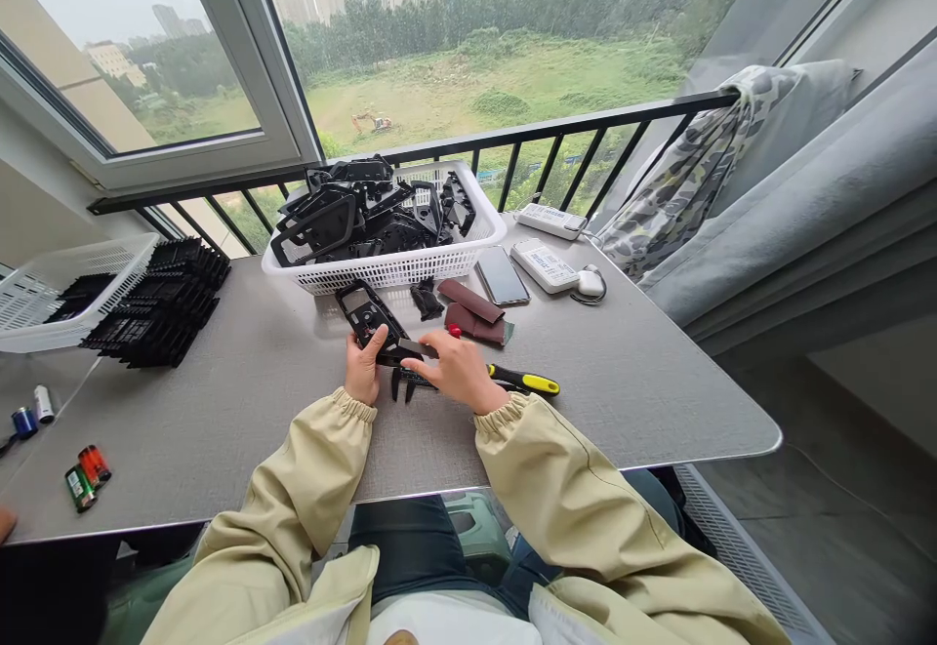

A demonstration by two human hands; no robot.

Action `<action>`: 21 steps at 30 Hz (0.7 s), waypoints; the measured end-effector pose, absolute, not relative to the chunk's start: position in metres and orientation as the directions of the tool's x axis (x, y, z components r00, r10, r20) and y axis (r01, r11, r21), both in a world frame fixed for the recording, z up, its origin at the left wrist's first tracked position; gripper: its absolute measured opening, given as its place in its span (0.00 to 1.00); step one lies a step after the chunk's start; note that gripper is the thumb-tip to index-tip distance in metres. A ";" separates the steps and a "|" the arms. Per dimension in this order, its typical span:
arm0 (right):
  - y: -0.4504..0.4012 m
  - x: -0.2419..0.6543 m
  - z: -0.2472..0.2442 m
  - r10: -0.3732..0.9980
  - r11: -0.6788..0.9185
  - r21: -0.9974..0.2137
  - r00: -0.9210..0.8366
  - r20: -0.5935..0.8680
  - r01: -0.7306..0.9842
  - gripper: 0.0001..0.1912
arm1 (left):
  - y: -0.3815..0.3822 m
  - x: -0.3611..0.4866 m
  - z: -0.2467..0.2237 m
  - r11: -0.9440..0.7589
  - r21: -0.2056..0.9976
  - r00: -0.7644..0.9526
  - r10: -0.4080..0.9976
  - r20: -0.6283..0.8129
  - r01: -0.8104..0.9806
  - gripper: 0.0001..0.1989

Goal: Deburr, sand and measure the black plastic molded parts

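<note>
My left hand grips a black plastic frame that stands tilted on the table. My right hand lies across a hand tool with a yellow-and-black handle, probably pliers or cutters. Its black jaws show below the frame, close to my left hand. A dark bar reaches from under my right fingers to the frame. Maroon sanding pads lie just beyond my right hand, and a small black piece sits near the frame.
A white basket heaped with black frames stands ahead on the grey table. Stacked black parts and another white basket are at left. A phone, white devices, batteries and a railing surround the table.
</note>
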State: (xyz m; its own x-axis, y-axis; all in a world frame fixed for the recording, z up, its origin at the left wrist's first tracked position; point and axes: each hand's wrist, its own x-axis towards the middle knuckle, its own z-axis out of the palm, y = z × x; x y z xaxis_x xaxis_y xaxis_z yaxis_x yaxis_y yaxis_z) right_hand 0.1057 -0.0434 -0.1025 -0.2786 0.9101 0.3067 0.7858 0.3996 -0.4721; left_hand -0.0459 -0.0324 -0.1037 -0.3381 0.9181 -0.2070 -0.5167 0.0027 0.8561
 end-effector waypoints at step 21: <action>-0.034 0.112 -0.108 0.955 0.297 -0.329 -0.278 0.105 0.896 0.08 | -0.022 -0.059 -0.103 -0.112 0.856 -0.568 0.789 -0.232 -0.505 0.17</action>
State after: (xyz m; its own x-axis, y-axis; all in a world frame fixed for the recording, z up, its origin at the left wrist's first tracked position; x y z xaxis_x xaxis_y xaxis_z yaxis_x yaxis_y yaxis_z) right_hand 0.1121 -0.0340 -0.1077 -0.2775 0.9550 0.1050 0.8964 0.2967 -0.3293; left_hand -0.0594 -0.0223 -0.1034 -0.5684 0.7894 -0.2319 -0.5047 -0.1120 0.8560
